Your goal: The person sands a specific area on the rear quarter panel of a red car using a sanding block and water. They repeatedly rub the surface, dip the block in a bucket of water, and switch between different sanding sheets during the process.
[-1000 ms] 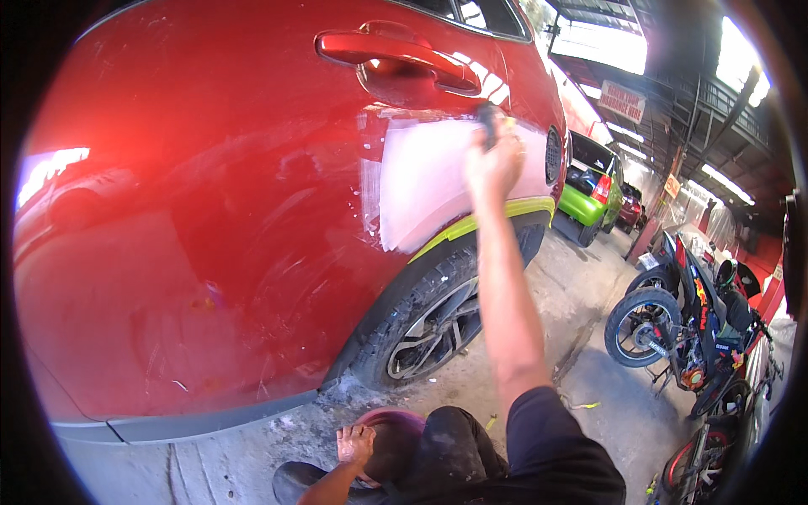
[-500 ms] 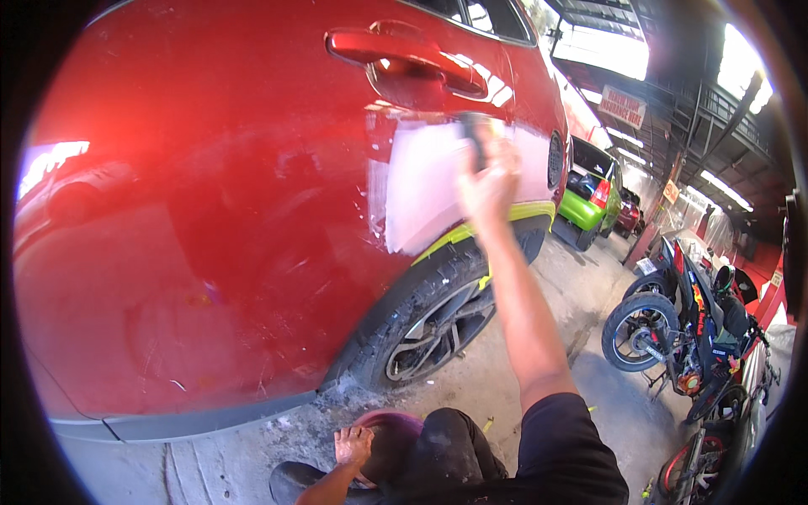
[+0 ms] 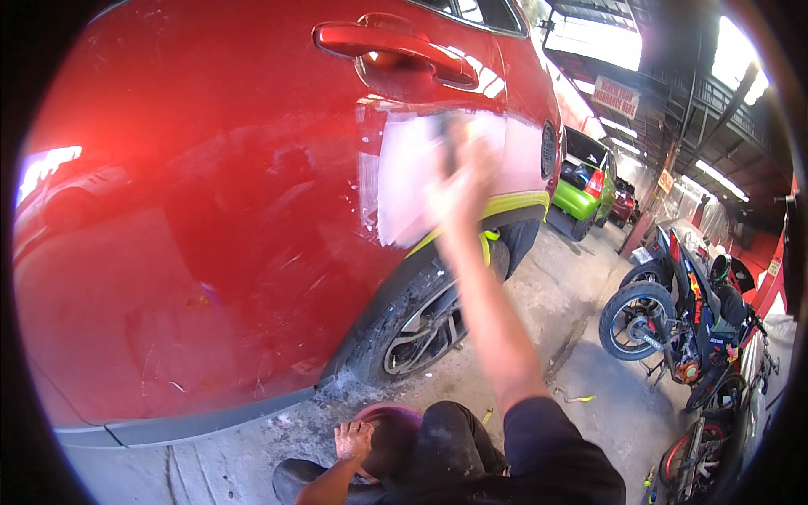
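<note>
My right hand (image 3: 465,181), smeared by motion, is closed around a dark sanding block (image 3: 447,141) held against the car's side. Beneath it spreads a pale pink-white filler patch (image 3: 404,189) on the red car (image 3: 210,219), below the door handle (image 3: 396,44) and above the rear wheel arch. Yellow-green masking tape (image 3: 515,200) lines that arch. Low in the view, my left hand (image 3: 353,440) rests on my bent knee with its fingers laid out and nothing in them.
The rear wheel (image 3: 421,332) stands just below the patch, partly behind my right forearm. A purple-pink rounded thing (image 3: 391,412) shows by my knees. To the right are a motorcycle (image 3: 673,311) and, farther off, a green car (image 3: 581,181). Tape scraps (image 3: 581,398) lie on the concrete floor.
My right hand has moved left across the pale patch with the sanding block. The whole view has shifted slightly. My left hand stays on the knee.
</note>
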Motion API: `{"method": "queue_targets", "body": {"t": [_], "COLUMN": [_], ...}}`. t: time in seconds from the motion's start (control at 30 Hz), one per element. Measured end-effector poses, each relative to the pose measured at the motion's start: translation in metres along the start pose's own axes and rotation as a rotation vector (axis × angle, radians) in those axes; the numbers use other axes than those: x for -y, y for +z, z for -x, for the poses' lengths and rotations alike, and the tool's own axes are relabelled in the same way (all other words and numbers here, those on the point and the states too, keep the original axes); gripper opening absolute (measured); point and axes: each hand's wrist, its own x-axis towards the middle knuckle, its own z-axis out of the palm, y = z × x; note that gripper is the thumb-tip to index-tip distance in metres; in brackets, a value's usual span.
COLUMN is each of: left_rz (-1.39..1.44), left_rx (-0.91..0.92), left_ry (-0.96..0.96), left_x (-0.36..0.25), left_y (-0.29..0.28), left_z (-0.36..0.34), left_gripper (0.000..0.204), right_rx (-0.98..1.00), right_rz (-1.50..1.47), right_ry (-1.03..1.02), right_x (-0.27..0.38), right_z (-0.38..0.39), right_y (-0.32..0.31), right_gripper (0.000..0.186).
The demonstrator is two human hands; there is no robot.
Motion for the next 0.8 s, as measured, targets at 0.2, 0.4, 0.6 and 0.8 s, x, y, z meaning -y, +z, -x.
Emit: {"method": "queue_targets", "body": {"t": [0.2, 0.4, 0.6, 0.8], "left_rz": [0.036, -0.002, 0.034, -0.007], "left_rx": [-0.072, -0.035, -0.043, -0.066], "left_ry": [0.027, -0.008, 0.033, -0.008], "left_x": [-0.011, -0.001, -0.013, -0.003], "left_y": [-0.002, -0.012, -0.001, -0.012], "left_z": [0.003, 0.009, 0.005, 0.004], "left_gripper": [0.020, 0.021, 0.021, 0.020], "right_rx": [0.246, 0.148, 0.085, 0.169], "right_rz": [-0.039, -0.077, 0.008, -0.259], "right_ry": [0.354, -0.077, 0.475, -0.193], "right_x": [-0.076, -0.018, -0.097, 0.021], "right_z": [-0.036, 0.032, -0.019, 0.065], "right_y": [-0.014, -0.021, -0.013, -0.044], "right_gripper": [0.048, 0.047, 0.039, 0.035]}}
